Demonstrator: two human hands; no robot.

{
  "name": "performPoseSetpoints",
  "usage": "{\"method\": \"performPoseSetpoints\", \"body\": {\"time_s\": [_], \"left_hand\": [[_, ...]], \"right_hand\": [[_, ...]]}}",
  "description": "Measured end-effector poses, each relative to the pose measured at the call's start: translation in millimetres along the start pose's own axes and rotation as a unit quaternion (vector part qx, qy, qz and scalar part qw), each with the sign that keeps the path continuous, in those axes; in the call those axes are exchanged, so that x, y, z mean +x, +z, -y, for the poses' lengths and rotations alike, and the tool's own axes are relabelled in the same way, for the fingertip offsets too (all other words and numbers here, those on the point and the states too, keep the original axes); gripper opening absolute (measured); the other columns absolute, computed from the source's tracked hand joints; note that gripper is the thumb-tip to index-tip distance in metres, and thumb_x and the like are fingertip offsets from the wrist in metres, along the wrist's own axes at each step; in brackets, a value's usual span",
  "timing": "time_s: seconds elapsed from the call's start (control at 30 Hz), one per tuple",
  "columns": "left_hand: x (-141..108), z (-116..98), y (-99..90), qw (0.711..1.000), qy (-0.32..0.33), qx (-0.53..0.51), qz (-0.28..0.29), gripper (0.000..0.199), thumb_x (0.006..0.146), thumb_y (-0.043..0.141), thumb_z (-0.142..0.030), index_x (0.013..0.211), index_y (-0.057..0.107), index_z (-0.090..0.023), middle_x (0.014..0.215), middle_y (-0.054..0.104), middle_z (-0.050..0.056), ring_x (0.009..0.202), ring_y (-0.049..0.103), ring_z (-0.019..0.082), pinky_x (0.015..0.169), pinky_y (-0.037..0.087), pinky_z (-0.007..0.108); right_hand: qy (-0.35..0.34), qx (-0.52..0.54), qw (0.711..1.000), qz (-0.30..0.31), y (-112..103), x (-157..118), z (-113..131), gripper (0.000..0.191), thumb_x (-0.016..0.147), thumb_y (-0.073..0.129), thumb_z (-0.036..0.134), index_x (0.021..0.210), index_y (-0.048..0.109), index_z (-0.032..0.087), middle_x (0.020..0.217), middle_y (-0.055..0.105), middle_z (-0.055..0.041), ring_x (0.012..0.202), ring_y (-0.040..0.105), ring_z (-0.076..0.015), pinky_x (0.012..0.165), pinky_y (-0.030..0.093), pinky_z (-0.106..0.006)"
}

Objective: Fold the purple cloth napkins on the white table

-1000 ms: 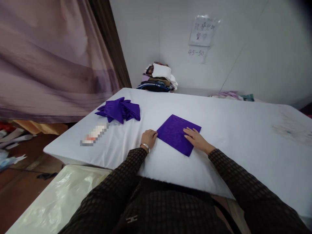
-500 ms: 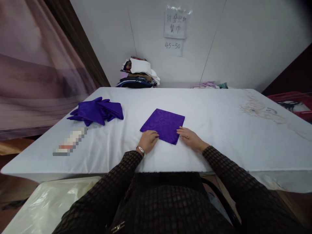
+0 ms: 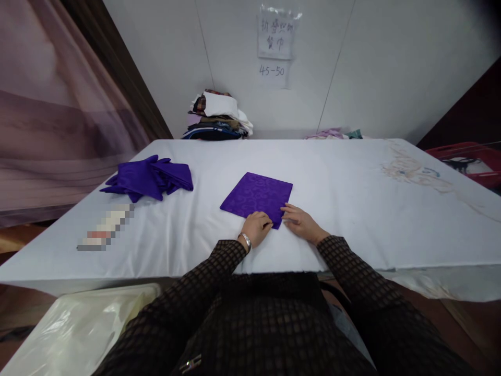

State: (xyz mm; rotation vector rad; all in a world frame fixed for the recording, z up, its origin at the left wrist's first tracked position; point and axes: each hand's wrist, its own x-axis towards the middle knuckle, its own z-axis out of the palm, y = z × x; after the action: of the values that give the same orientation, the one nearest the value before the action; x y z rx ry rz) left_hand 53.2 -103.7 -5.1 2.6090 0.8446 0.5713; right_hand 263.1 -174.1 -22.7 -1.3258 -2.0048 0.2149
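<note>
A purple patterned cloth napkin (image 3: 256, 195), folded into a flat square, lies on the white tablecloth in front of me with one corner towards me. My left hand (image 3: 256, 228) is at its near edge beside that corner, fingers curled and thumb pressed to the cloth in a pinch. On the near right edge rest the outstretched fingertips of my right hand (image 3: 299, 221), slightly apart. The near corner shows between the two hands. Farther left, several more purple napkins (image 3: 146, 176) lie in a loose overlapping pile.
A blurred-out flat item (image 3: 105, 228) lies left on the white-covered table (image 3: 344, 209). Folded clothes (image 3: 219, 116) are stacked behind the far edge, below paper signs (image 3: 276, 39) on the wall. A red basket (image 3: 465, 162) stands beyond the right side, a plastic-covered surface (image 3: 86, 324) below left.
My left hand has slid right along the napkin's near edge to its near corner. My right hand stays at the right edge. The view has shifted slightly.
</note>
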Motion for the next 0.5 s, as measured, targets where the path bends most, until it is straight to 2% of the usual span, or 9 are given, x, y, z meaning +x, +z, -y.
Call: {"method": "performPoseSetpoints", "body": {"time_s": [0.17, 0.33, 0.5], "left_hand": [[-0.5, -6.6, 4.6, 0.999, -0.023, -0.016, -0.017, 0.012, 0.083, 0.056, -0.023, 0.081, 0.068, -0.021, 0.09, 0.066, 0.001, 0.085, 0.055, 0.016, 0.077, 0.039, 0.031], [-2.8, -10.0, 5.7, 0.999, 0.002, 0.032, 0.014, 0.017, 0.086, 0.053, -0.024, 0.085, 0.069, -0.023, 0.095, 0.065, 0.002, 0.09, 0.053, 0.018, 0.077, 0.037, 0.033], [-2.2, -9.2, 5.3, 1.0, -0.01, 0.009, 0.004, 0.016, 0.087, 0.053, -0.026, 0.085, 0.069, -0.023, 0.092, 0.066, 0.001, 0.087, 0.053, 0.017, 0.077, 0.037, 0.032]], "right_hand": [[0.0, 0.016, 1.0, 0.015, -1.5, 1.4, 2.7, 0.015, 0.081, 0.058, 0.018, 0.091, 0.069, 0.02, 0.124, 0.059, -0.01, 0.129, 0.04, -0.025, 0.104, 0.037, -0.047], [0.006, 0.011, 1.0, 0.024, 0.7, 0.9, 0.6, 0.025, 0.081, 0.057, 0.018, 0.104, 0.067, 0.021, 0.128, 0.057, -0.0094, 0.13, 0.038, -0.0247, 0.105, 0.036, -0.048], [-0.005, -0.003, 0.999, 0.036, 1.5, 1.2, 1.1, 0.021, 0.084, 0.055, 0.019, 0.099, 0.07, 0.02, 0.126, 0.058, -0.0113, 0.13, 0.039, -0.0256, 0.103, 0.038, -0.048]]}}
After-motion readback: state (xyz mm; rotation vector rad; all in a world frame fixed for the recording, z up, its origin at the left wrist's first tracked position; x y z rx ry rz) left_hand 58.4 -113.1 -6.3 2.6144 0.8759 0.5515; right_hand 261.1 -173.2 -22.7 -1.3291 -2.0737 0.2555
